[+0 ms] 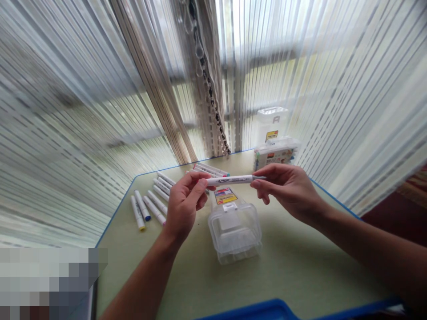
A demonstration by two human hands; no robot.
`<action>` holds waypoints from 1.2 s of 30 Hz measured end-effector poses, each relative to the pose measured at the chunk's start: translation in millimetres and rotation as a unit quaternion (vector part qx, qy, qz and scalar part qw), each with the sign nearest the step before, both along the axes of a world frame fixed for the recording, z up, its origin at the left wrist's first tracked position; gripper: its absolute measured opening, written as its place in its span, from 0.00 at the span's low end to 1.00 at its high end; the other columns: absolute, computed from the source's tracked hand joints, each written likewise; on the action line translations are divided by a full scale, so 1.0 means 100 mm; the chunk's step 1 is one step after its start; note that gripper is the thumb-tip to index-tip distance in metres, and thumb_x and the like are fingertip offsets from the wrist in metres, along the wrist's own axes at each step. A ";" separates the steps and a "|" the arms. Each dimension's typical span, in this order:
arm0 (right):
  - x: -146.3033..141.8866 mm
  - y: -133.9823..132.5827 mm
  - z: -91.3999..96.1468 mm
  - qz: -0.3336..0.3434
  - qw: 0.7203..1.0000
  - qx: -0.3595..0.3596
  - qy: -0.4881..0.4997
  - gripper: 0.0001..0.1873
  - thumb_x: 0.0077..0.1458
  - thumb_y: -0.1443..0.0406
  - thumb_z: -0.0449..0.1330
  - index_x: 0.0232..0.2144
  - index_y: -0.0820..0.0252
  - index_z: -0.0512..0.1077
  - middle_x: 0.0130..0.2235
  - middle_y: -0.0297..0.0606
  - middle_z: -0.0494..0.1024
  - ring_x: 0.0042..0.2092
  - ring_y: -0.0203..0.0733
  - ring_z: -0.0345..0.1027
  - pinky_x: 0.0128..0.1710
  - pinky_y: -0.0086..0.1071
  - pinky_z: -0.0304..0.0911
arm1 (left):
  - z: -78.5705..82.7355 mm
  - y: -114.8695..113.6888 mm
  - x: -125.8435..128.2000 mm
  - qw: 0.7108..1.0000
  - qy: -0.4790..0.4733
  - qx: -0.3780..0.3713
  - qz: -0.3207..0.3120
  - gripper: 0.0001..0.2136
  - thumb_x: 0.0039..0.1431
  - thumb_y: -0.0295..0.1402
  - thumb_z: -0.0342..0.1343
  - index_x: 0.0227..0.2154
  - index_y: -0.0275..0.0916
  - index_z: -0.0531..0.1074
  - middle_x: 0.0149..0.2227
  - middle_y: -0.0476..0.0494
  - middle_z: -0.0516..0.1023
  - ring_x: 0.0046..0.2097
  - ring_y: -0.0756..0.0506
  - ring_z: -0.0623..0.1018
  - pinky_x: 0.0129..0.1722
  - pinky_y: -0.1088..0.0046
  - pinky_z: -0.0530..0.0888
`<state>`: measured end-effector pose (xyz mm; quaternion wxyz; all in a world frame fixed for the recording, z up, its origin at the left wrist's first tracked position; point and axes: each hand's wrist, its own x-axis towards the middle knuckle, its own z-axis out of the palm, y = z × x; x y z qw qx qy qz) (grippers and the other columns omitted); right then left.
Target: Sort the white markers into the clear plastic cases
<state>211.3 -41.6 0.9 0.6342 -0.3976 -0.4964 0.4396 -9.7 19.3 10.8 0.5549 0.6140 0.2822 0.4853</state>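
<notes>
A white marker (230,180) is held level in front of me, across both hands. My left hand (187,198) pinches its left end between thumb and fingers. At the other end, my right hand (287,189) has its fingers closed round the grey tip part; whether a cap is there I cannot tell. Below the marker lies a clear plastic case (235,229) with a yellow label, its end facing me. To the left, several white markers (155,209) with coloured ends lie loose on the table, some partly hidden by my left hand.
At the back right of the pale green table (300,266) stand a clear upright case (271,124) and a filled marker box (275,153). A string curtain (83,89) hangs behind the table. A blue edge (247,311) crosses the front. The lower left corner is blurred out.
</notes>
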 end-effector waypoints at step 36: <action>-0.03 0.00 0.06 -0.016 0.999 -0.012 -0.026 0.15 0.42 0.63 0.72 0.33 0.62 0.77 0.25 0.35 0.78 0.20 0.33 0.68 0.17 0.26 0.66 | 0.02 0.00 0.01 1.000 0.001 -0.010 0.024 0.07 0.53 0.30 0.60 0.36 0.37 0.73 0.25 0.53 0.68 0.19 0.57 0.63 0.18 0.80 0.55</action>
